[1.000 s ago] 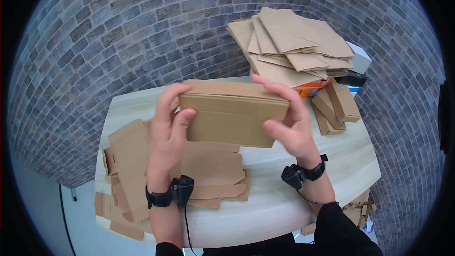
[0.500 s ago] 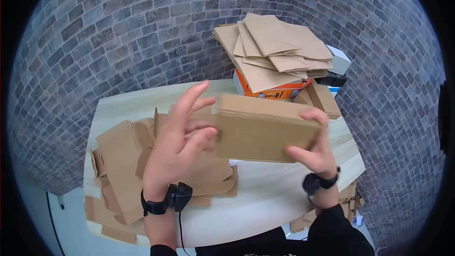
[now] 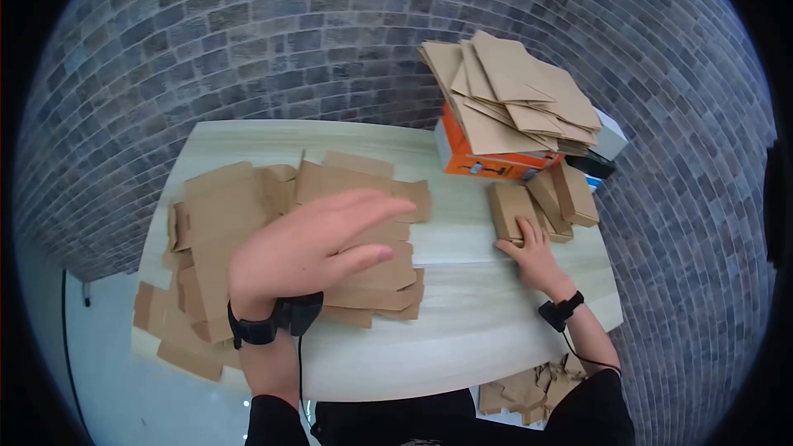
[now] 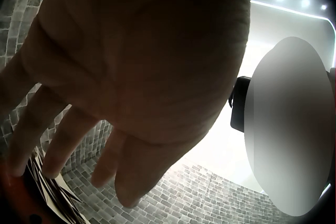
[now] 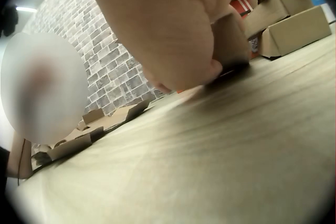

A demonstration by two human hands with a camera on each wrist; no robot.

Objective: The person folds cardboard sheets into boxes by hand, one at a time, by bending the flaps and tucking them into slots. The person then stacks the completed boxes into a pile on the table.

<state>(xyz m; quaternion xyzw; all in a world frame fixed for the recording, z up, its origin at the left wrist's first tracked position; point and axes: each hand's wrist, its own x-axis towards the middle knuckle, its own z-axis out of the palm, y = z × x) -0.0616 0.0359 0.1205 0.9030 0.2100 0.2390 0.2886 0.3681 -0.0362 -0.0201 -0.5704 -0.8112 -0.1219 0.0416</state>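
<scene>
A closed brown cardboard box (image 3: 510, 205) lies on the table at the right, beside several similar boxes (image 3: 573, 193). My right hand (image 3: 537, 263) holds its near end, thumb on the left and fingers over the top. In the right wrist view the same box (image 5: 231, 45) is low against the tabletop, partly hidden by my right hand (image 5: 168, 29). My left hand (image 3: 318, 244) hovers with straight fingers above flattened cardboard pieces (image 3: 219, 223), holding nothing. Its empty palm fills much of the left wrist view, the left hand (image 4: 131, 66) having its fingers spread.
Flat folded cardboard sheets (image 3: 529, 91) are stacked on an orange box (image 3: 462, 149) at the back right. A black item (image 3: 591, 167) and a white box (image 3: 610, 136) stand behind. More cardboard scraps (image 3: 529, 392) lie below the table's front right edge.
The box went from both hands in front of me to the table at the right, carried by my right hand. My left hand let go of it and is now over the flattened cardboard.
</scene>
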